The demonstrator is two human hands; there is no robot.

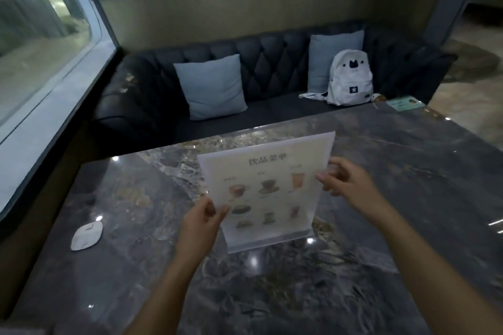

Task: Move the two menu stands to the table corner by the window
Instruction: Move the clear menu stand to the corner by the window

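A clear acrylic menu stand [268, 187] with a drinks menu sheet is upright over the middle of the dark marble table [130, 226]. My left hand [202, 223] pinches its lower left edge. On the stand's right edge, my right hand [345, 181] has its fingers around the side. Its base sits at or just above the tabletop; I cannot tell which. A flat green card [404, 103], possibly the second menu, lies at the far right table corner. The window [40, 35] runs along the left.
A small white folded object [87, 235] lies on the table's left part near the window side. Beyond the table stands a dark tufted sofa [272, 68] with two blue cushions and a white backpack [349, 79].
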